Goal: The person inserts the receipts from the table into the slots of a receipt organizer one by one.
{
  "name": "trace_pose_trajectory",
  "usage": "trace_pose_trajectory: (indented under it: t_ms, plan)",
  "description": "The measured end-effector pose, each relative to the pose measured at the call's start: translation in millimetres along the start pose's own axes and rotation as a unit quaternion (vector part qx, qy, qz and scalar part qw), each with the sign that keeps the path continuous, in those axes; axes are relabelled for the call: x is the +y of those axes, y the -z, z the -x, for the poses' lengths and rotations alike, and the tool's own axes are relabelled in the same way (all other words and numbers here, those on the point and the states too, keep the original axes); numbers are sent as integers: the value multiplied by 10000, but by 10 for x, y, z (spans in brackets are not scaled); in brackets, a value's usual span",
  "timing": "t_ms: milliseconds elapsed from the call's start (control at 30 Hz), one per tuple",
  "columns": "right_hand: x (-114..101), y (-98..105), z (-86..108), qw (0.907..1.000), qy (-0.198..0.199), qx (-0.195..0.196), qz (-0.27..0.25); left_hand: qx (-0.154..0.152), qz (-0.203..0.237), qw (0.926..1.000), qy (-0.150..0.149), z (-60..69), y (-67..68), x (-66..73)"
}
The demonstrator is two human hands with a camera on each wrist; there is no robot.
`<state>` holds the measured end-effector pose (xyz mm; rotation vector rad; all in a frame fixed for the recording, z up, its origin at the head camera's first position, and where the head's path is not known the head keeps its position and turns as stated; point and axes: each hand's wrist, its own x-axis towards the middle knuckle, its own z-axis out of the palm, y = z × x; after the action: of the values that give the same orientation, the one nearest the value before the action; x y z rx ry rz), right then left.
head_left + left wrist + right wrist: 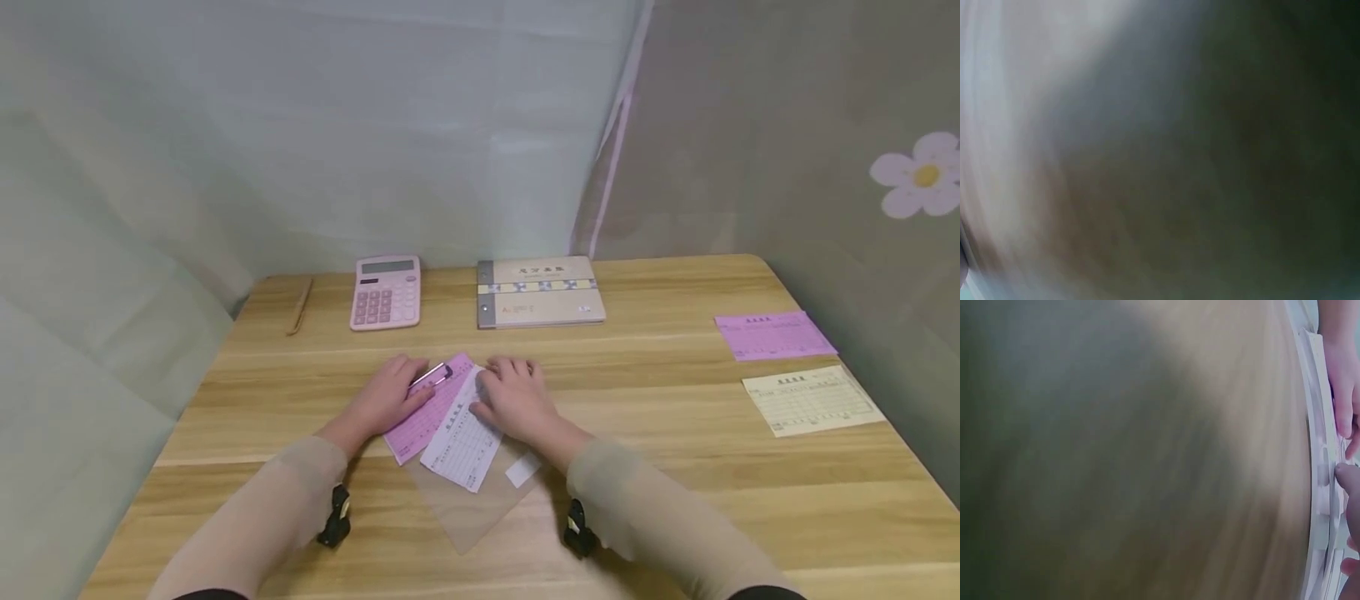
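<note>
A pink slip (420, 425) and a white slip (465, 450) lie slanted and partly overlapping on a clear sheet (462, 508). My left hand (382, 398) rests at the pink slip's left side, thumb on the paper, beside a small silver and black object (432, 377) that may be a clip or pen. My right hand (522, 402) touches the white slip with its thumb, its fingers loosely bent beyond the upper right edge. In the right wrist view, the left hand (1342, 375) and right hand (1350, 484) show at the margin; the left wrist view is blurred.
Along the back of the wooden table (637, 500) lie a brown stick (300, 307), a pink calculator (386, 292) and a bound book (540, 292). Another pink slip (776, 336) and a yellow slip (812, 401) are at the right. A small white strip (522, 470) lies near the right wrist.
</note>
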<state>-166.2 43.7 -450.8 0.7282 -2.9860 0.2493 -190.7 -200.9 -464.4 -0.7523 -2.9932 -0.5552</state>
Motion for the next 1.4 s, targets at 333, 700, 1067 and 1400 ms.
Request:
trace_pose_trajectory:
  t_ms: [333,700,1067,1400]
  plan:
    - [34,136,109,9749,2215,-100,213,68,7,10000,37,18,13,-43]
    - [51,1,309,9535,2981,-243,362,10,-149,9997,198,34,42,24]
    - [-16,-89,327,9578,2847,-150,365,-382,-311,9987,-148,-11,205,74]
    - [-99,-81,320,9616,2715,-64,382,-820,-372,9958,-183,-82,335,164]
